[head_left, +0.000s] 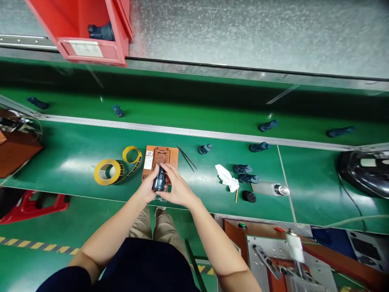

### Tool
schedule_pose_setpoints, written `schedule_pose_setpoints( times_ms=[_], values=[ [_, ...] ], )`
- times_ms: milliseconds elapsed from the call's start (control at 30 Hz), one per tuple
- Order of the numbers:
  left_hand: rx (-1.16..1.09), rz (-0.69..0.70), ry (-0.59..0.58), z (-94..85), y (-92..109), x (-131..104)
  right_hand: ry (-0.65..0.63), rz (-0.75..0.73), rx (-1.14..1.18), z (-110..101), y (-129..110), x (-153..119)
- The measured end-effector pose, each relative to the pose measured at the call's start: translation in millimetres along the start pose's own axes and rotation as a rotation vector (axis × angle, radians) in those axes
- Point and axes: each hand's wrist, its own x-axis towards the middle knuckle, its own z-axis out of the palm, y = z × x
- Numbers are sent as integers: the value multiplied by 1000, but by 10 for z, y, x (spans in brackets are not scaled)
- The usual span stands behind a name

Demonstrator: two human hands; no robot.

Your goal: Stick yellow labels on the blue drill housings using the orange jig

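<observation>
A dark battery-like part (159, 181) is held between my two hands near the bench's front edge. My left hand (148, 185) is closed round its left side, and my right hand (177, 187) grips it from the right with the fingers over its upper end. Just beyond the hands lies a brown fixture block (173, 154) with white labels, partly covered by them. Left of the block sits a yellow roll of labels (107, 172) with its strip curling off. Black tweezers (187, 158) rest to the right of the block, and a similar dark part (205, 149) stands farther right.
Several dark parts (259, 147) lie to the right, near a white cloth (226, 177), a round black cap (249, 196) and a metal-capped bottle (269, 189). More sit behind the metal rail (182, 131). A red bin (118, 52) hangs above; a machine (291, 259) stands at lower right.
</observation>
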Motion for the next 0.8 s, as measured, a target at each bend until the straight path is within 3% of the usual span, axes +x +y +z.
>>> schedule_pose_setpoints(
  times_ms=[67, 167, 267, 367, 433, 500, 633, 700, 800],
  values=[
    [30, 29, 56, -81, -115, -69, -33, -19, 19, 58, 134, 19],
    [177, 92, 131, -255, -238, -187, 40, -5, 29, 74, 429, 208],
    [446, 288, 341, -501, -370, -302, 119, 58, -17, 30, 773, 516],
    [705, 490, 561, -773, -562, -366, 80, 70, -75, 16, 1066, 741],
    [806, 536, 637, -925, -720, -373, 44, 30, -100, 44, 1203, 792],
    [841, 497, 604, -1035, -877, -374, 18, -8, -130, 88, 1286, 778],
    [775, 371, 345, -1113, -1024, -478, 6, -62, -245, 134, 1331, 634],
    [683, 360, 248, -1078, -937, -583, 139, -46, -302, 115, 1343, 515],
    [414, 325, 59, -925, -607, -672, 528, 109, -402, 61, 1447, 280]
  ],
)
